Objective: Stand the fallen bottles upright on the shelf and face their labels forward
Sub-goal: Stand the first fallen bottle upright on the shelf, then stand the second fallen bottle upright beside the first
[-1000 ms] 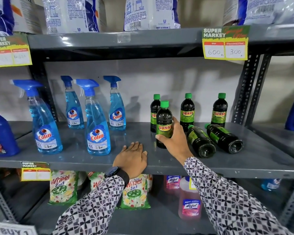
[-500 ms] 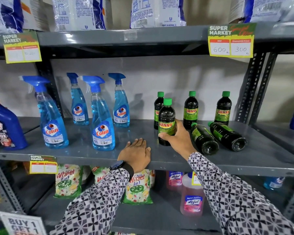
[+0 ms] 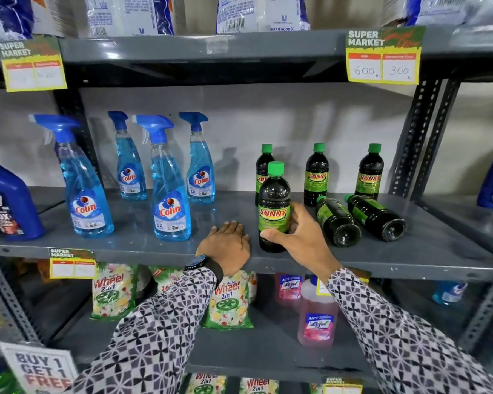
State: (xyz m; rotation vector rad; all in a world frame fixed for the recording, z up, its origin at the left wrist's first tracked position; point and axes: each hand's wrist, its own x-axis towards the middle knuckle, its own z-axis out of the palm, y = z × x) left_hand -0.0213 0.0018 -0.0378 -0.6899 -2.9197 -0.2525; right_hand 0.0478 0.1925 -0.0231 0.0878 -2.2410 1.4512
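Right hand [image 3: 292,237]: clasped round upright front bottle [image 3: 273,207].
Left hand [image 3: 228,245]: laid flat, fingers together, on shelf [image 3: 154,247].
Technique: label is squared forward before release; fallen bottles [image 3: 359,220] lie at three o'clock.

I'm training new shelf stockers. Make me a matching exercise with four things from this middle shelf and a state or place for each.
Things:
1. Front Sunny bottle
2. Two Sunny bottles at right
3. Left hand
4. Colin spray bottles

States:
A. Lying on their sides
B. Flat on the shelf edge
C. Upright, gripped by the right hand
D. Upright, on the shelf's left part

Pairs: 1-C, 2-A, 3-B, 4-D
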